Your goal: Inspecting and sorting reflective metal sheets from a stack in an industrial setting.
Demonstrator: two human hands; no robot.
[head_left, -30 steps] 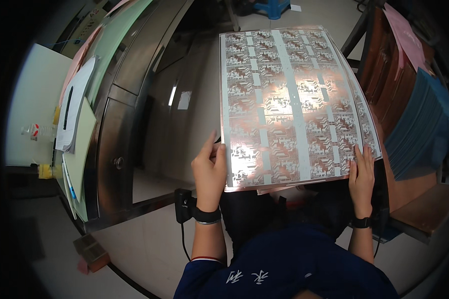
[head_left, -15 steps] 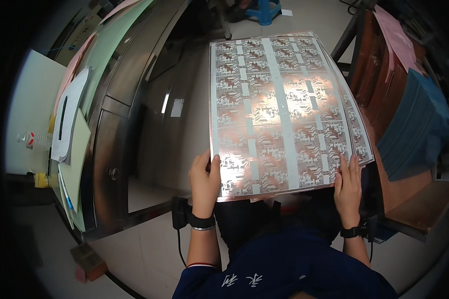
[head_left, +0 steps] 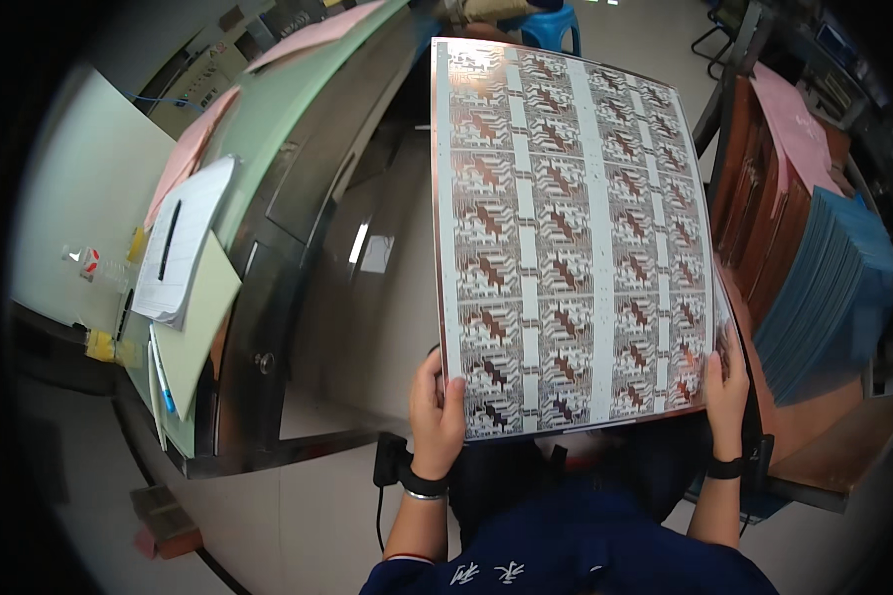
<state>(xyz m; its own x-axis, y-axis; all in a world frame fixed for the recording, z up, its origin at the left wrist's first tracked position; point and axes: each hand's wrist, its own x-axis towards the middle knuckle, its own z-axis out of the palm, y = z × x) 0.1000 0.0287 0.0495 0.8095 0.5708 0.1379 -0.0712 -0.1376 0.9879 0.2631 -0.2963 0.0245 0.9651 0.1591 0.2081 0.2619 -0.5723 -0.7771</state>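
A large circuit board panel point(head_left: 595, 248), patterned in copper and pale silver with repeated blocks, is tilted up in front of me. My left hand point(head_left: 437, 405) grips its lower left edge, thumb on the face and fingers wrapped behind. On the lower right edge my right hand point(head_left: 726, 389) holds it the same way, its thumb on the front face. Part of another sheet shows behind the panel's right edge near that hand; whether I hold it too I cannot tell. The fingers behind the panel are mostly hidden.
On my left stands a dark metal desk point(head_left: 258, 297) bearing a notepad point(head_left: 189, 248), a pen point(head_left: 170, 238) and a plastic bottle point(head_left: 94, 264). To my right, blue boards point(head_left: 833, 288) and brown boards point(head_left: 754, 188) stand stacked on a wooden shelf. A blue stool point(head_left: 556, 28) is beyond the panel.
The panel is raised and tilted more upright, and its glare has shifted to the top left. My right hand has gone from lying on the face to gripping the right edge. The view has shifted.
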